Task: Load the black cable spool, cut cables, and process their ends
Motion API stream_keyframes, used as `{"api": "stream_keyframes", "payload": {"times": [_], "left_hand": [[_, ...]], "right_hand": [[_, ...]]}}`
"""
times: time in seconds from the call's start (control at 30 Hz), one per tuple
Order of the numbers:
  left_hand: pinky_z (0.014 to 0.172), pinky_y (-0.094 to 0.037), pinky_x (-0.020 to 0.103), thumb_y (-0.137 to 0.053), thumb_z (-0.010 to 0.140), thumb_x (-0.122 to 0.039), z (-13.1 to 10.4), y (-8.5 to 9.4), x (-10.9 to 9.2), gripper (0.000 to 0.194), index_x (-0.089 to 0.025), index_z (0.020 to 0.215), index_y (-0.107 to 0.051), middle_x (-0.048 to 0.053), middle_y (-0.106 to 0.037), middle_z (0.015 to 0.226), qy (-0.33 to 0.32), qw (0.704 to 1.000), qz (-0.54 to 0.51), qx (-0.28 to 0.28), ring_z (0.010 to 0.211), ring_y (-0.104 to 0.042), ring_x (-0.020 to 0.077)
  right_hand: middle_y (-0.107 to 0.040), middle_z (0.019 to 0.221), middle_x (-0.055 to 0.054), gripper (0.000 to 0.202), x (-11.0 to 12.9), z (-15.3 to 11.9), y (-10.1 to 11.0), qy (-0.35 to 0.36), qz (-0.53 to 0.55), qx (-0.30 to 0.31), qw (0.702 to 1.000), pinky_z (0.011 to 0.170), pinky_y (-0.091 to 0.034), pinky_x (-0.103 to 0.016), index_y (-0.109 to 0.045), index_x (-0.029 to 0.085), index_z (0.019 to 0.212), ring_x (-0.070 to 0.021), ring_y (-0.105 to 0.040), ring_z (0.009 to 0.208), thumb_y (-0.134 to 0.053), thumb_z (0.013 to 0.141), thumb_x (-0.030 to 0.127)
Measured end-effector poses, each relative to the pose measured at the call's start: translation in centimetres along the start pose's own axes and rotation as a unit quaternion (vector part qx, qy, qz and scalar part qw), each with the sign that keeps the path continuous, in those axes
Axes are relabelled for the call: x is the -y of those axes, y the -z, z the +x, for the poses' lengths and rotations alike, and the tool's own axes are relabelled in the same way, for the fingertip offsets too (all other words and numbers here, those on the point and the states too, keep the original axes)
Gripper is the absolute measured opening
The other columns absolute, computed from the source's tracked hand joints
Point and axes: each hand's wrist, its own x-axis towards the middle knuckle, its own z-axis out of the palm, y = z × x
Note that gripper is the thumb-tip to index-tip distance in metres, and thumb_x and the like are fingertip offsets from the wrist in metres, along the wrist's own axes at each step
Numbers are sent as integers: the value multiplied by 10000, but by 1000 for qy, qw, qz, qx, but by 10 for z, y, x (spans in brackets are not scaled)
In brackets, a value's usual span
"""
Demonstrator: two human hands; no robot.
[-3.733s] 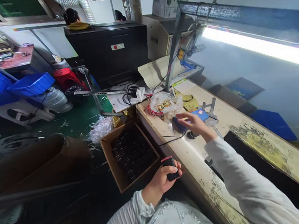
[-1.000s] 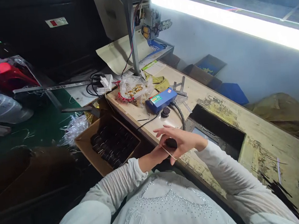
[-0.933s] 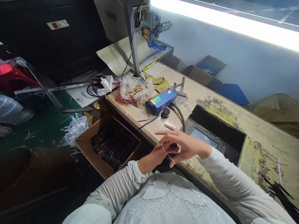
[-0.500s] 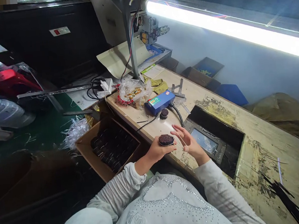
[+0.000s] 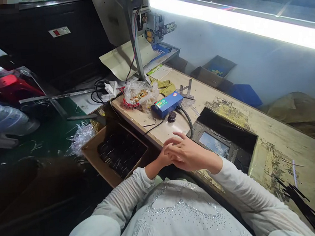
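Observation:
My left hand (image 5: 164,159) is in front of my body at the table's near edge, its fingers closed. It grips a bundle of thin dark sticks, seen there a moment ago and now covered by my other hand. Across the bundle's top lies my right hand (image 5: 190,153), fingers bent and overlapping the left ones. The thin pale rubber band it was stretching is hidden between the hands. A second, banded dark bundle (image 5: 171,116) stands upright on the table beside a blue box-shaped device (image 5: 167,104).
An open cardboard box (image 5: 92,158) of similar dark bundles sits to the left, below the table (image 5: 275,121). A clear plastic bag (image 5: 141,92), metal squares (image 5: 189,91) and a recess with a screen (image 5: 214,143) lie beyond. Black strips (image 5: 301,205) are at right.
My right hand has moved left and down over the bundle, turning its back to the camera and hiding the bundle and band. My left hand stays in nearly the same place.

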Motion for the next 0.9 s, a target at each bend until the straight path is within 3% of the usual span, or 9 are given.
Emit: {"api": "stream_keyframes", "payload": {"times": [0.1, 0.2, 0.37, 0.47, 0.53, 0.6, 0.7, 0.77, 0.9], "left_hand": [[677, -434, 261, -784, 487, -75, -2, -1, -7, 193, -137, 613, -651, -17, -578, 613, 24, 999, 34, 31, 669, -562, 140], [658, -435, 254, -780, 524, -166, -5, -1, -15, 216, -116, 716, -695, 10, -630, 658, 67, 997, 8, 50, 628, -587, 127], [693, -464, 259, -788, 502, -150, -5, -5, -14, 281, -122, 766, -696, 17, -666, 702, 114, 989, -77, 53, 664, -636, 138], [707, -480, 260, -802, 494, -129, -5, -9, -10, 317, -124, 788, -685, 12, -674, 728, 125, 987, -89, 53, 662, -639, 131], [715, -488, 263, -804, 503, -122, -7, -11, -8, 329, -129, 808, -680, 7, -671, 747, 134, 985, -97, 55, 658, -636, 124], [752, -498, 280, -800, 519, -119, -10, -11, -7, 310, -130, 802, -673, 1, -663, 763, 136, 983, -115, 51, 643, -623, 109], [868, -501, 336, -789, 531, -120, -11, -9, -8, 251, -131, 741, -651, -4, -657, 776, 129, 978, -162, 20, 633, -609, 94], [938, -488, 387, -786, 528, -122, -8, -7, -9, 249, -144, 721, -631, -13, -657, 765, 115, 972, -202, -18, 638, -607, 92], [997, -458, 466, -785, 554, -150, 1, -6, -11, 253, -169, 734, -608, -24, -662, 750, 75, 957, -266, -89, 662, -615, 94]], "right_hand": [[-673, 949, -73, 148, -6, -13, 8, -62, 74, -156, 983, 961, -438, -437, -603, 242, 993, -229, -603, 1024, -584, 849, 210], [-643, 879, -58, 126, -26, -27, 6, -173, 139, -263, 939, 829, -480, -379, -612, 232, 921, -206, -600, 876, -630, 857, 338], [-601, 749, -9, 310, -48, -30, -23, -275, 314, -222, 881, 676, -495, -302, -569, 202, 763, -152, -583, 710, -694, 782, 486], [-545, 664, 30, 385, -49, -27, -34, -296, 424, -191, 834, 536, -470, -261, -512, 207, 730, -119, -540, 572, -712, 739, 536], [-546, 664, 35, 396, -54, -29, -35, -294, 445, -172, 828, 533, -467, -257, -515, 206, 744, -115, -534, 566, -717, 723, 546], [-573, 707, 24, 380, -73, -35, -30, -295, 404, -188, 846, 596, -476, -264, -550, 196, 784, -122, -548, 626, -694, 737, 544], [-599, 741, 0, 350, -125, -48, -15, -353, 247, -274, 860, 690, -469, -289, -587, 176, 803, -142, -551, 700, -631, 765, 521], [-617, 756, -22, 292, -166, -56, -5, -434, 132, -311, 835, 734, -466, -319, -598, 166, 791, -168, -561, 732, -613, 764, 457], [-633, 946, -89, 262, -227, -59, 6, -559, -42, -287, 777, 810, -453, -353, -635, 170, 994, -224, -595, 899, -602, 789, 329]]}}
